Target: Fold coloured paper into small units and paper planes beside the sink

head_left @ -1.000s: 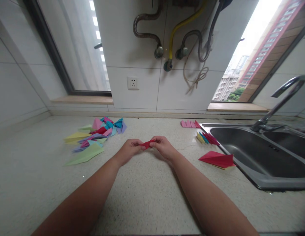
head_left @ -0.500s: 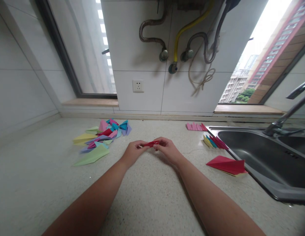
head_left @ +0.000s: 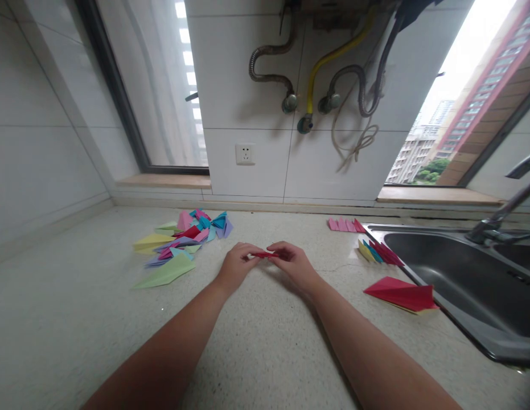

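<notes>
Between my two hands, low over the countertop [head_left: 247, 341], is a small piece of folded red paper [head_left: 265, 255]. My left hand [head_left: 239, 266] pinches its left end with thumb and fingers. At its right end, my right hand [head_left: 292, 263] grips it the same way. The paper looks thin and nearly edge-on, so its folded shape cannot be made out. To the left lies a heap of colourful folded papers [head_left: 192, 233], with a pale green paper plane [head_left: 168, 270] nearest me. A red paper plane [head_left: 403, 293] rests at the right, beside the sink.
A steel sink [head_left: 444, 319] with a faucet [head_left: 491, 225] borders the counter on the right. Near its rim are small pink folded papers [head_left: 344, 225] and a row of yellow, blue and dark red ones [head_left: 378, 252]. Behind stands a tiled wall with a socket [head_left: 245, 154], hoses and valves.
The red paper has turned flatter between my hands, and the fingers of my right hand have shifted slightly on it. The whole view has moved a little; the other papers lie as before.
</notes>
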Available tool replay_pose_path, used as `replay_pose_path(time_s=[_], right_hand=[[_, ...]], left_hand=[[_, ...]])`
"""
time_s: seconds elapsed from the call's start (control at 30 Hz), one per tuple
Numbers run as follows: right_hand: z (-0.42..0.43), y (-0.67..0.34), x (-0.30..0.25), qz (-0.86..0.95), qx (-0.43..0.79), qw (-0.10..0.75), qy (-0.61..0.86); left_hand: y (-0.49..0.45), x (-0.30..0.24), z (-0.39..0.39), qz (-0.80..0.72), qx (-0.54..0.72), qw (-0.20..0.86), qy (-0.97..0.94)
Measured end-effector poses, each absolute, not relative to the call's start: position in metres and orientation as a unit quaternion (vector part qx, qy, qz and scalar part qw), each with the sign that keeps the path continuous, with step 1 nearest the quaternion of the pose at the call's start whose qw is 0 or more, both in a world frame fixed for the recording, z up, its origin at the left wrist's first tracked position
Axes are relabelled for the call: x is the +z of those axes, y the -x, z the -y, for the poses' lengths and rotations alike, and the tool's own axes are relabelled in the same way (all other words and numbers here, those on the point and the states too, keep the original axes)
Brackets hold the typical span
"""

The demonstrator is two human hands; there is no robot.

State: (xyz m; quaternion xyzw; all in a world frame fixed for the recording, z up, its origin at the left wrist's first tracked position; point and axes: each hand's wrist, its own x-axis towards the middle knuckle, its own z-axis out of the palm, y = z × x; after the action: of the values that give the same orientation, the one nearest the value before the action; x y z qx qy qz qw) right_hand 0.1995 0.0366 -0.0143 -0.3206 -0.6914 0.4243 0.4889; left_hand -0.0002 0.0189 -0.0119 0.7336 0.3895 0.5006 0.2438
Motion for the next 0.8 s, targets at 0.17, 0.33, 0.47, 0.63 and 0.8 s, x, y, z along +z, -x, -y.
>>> replay_pose_path(time_s=[0.17, 0.33, 0.47, 0.63, 0.8], right_hand=[[-0.0322, -0.1982, -0.0111, 0.749, 0.332, 0.479, 0.314], [-0.0293, -0.1969, -0.0085, 0.773, 0.285, 0.476, 0.306], [-0.0298, -0.1983, -0.0088, 0.780, 0.280, 0.465, 0.312], [-0.0310, -0.2000, -0.0096, 0.767, 0.286, 0.465, 0.338], [-0.0307, -0.1996, -0.0093, 0.759, 0.294, 0.462, 0.352]], left_hand=[[0.0020, -0.0109, -0.0191, -0.385, 0.487, 0.195, -0.759], [0.0025, -0.0136, -0.0202, -0.378, 0.479, 0.169, -0.774], [0.0029, -0.0133, -0.0197, -0.380, 0.465, 0.166, -0.782], [0.0013, -0.0081, -0.0154, -0.374, 0.474, 0.166, -0.780], [-0.0004, -0.0057, -0.0134, -0.385, 0.481, 0.165, -0.770]])
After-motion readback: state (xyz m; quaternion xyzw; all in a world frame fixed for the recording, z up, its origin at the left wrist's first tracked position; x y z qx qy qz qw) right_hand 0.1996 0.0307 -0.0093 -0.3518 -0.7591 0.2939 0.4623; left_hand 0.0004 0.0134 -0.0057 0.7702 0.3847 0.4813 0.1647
